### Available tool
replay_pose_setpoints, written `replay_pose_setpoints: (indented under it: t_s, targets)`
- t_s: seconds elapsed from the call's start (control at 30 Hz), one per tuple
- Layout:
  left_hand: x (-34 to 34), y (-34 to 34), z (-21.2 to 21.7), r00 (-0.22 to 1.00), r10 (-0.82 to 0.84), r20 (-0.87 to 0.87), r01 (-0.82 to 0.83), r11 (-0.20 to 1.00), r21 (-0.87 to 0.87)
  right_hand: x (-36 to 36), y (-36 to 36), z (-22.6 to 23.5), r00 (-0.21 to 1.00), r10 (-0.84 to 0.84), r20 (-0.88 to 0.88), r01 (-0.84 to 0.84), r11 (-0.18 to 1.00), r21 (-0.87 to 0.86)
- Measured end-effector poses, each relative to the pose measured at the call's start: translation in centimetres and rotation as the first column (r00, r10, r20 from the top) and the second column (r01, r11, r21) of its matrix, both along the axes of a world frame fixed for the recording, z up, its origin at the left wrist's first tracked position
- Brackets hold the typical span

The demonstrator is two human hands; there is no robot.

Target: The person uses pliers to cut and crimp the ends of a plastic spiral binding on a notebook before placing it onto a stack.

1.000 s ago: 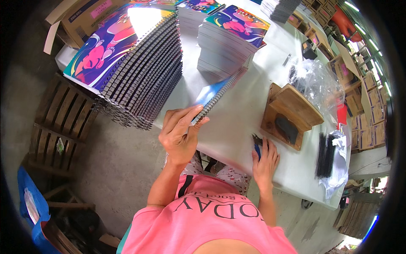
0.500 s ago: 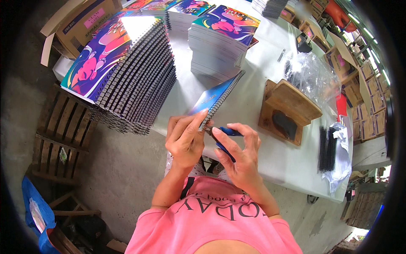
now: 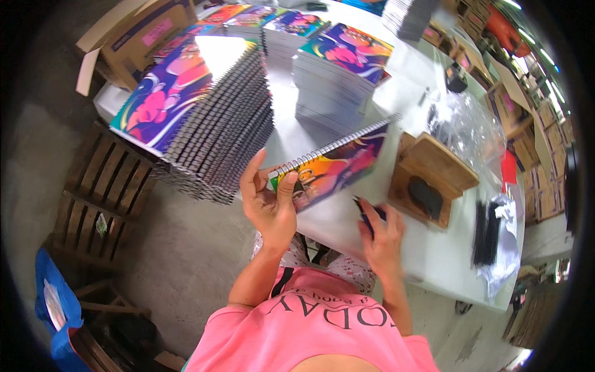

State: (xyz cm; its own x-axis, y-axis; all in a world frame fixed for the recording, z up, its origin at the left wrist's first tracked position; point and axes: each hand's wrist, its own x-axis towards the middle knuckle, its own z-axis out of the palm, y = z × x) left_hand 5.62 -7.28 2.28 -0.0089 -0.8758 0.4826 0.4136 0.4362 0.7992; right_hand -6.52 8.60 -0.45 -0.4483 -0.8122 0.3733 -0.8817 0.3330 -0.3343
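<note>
Holding 1 spiral-bound notebook with a colourful glossy cover point(image 3: 331, 170) tilted above the near edge of the white tabletop point(image 3: 434, 260), spiral edge facing up and away. Left hand point(image 3: 269, 208) gripping its lower-left corner, thumb and fingers wrapped over the wire binding. Right hand point(image 3: 381, 239) resting on the tabletop just beside the notebook, curled around a small dark-blue tool point(image 3: 369, 217); grip partly blurred, looking closed on it.

Progress, judging by layout: looking well along but not finished. Tall leaning stack of spiral-bound notebooks point(image 3: 211, 118) sitting at left, apparently done. Several shorter stacks of the same colourful books point(image 3: 341, 74) waiting behind, apparently still to handle. Wooden jig block with a dark insert point(image 3: 431, 180) standing to the right of the held notebook, clear plastic bag point(image 3: 465, 124) beyond it.
</note>
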Motion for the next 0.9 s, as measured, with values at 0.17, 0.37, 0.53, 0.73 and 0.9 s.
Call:
replay_pose_setpoints:
  t_s: [0.17, 0.37, 0.53, 0.73, 0.9]
  targets:
    - [1.2, 0.3, 2.3, 0.995, -0.084, -0.057, 0.083, 0.996, -0.020, -2.7, 2.5, -4.7, 0.923, -0.218, -0.316, 0.286, 0.939, 0.189]
    - [3.4, 2.1, 5.7, 0.974, -0.138, -0.178, 0.116, 0.984, -0.133, -2.3, -3.8, 1.9, 0.339, 0.723, 0.602, 0.293, 0.527, -0.798]
    - [8.5, -0.7, 11.1, 0.960, 0.278, -0.044, -0.264, 0.835, -0.482, -1.3, -11.4, 11.3, 0.210, 0.808, 0.551, 0.168, 0.525, -0.834]
    - [13.6, -11.7, 17.2, 0.797, 0.604, 0.024, -0.549, 0.739, -0.390, 2.0, -24.1, 20.8, 0.298, 0.827, 0.477, -0.203, 0.543, -0.814]
    - [13.5, -16.4, 12.8, 0.703, 0.649, 0.291, -0.599, 0.761, -0.248, -0.1, -30.9, 19.0, 0.812, 0.574, -0.106, -0.577, 0.761, -0.297]
